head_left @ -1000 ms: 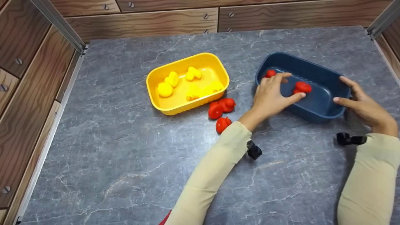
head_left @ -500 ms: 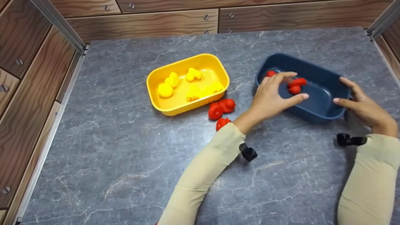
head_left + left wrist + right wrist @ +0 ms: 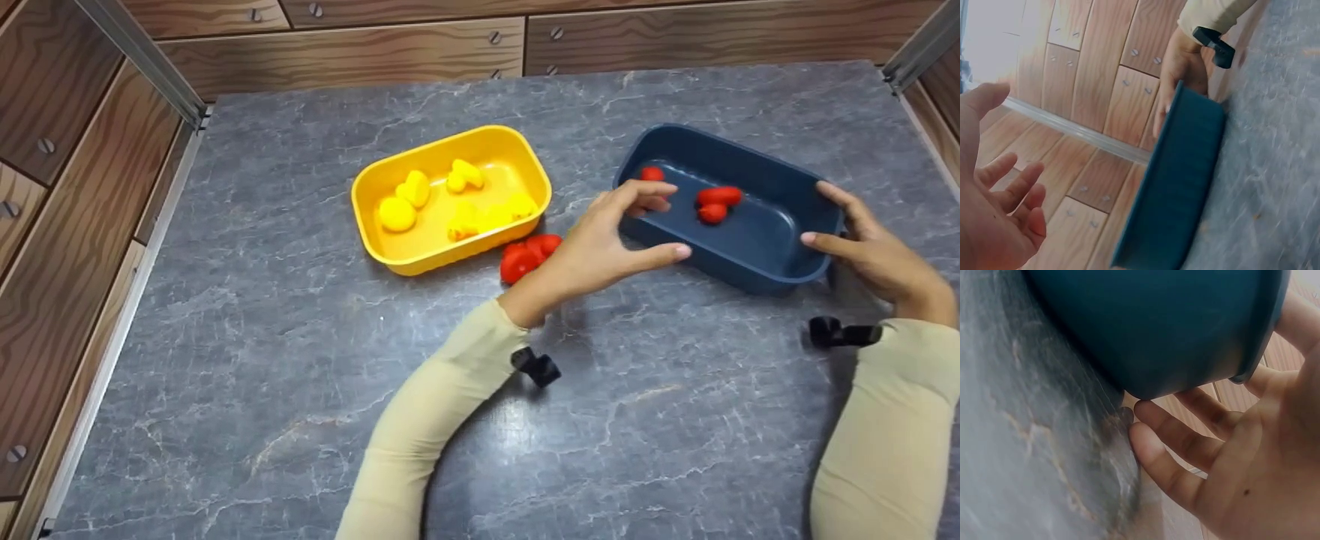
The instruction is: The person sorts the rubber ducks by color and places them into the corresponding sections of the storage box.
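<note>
My left hand [image 3: 600,244] hovers by the near left side of the navy-blue tub [image 3: 772,169], thumb and fingers spread apart around nothing; the left wrist view shows its bare palm. At the tub's right end, my right hand [image 3: 881,255] grips the rim, with the thumb over the inside edge and the fingers outside, as the right wrist view also shows. Inside the tub lie a red rubber duck [image 3: 718,205] near the middle and another red piece [image 3: 652,174] at the left end. More red ducks [image 3: 519,262] on the table are partly hidden behind my left wrist.
Left of the blue tub stands a yellow tub [image 3: 390,262] with several yellow rubber ducks [image 3: 397,214] in it. Both tubs rest on a grey marbled table [image 3: 285,360]. Wood-patterned panels [image 3: 337,56] border the back and sides.
My left hand has drawn out of the blue tub toward the left, leaving the red duck inside it, which has turned. My right hand keeps its place on the rim.
</note>
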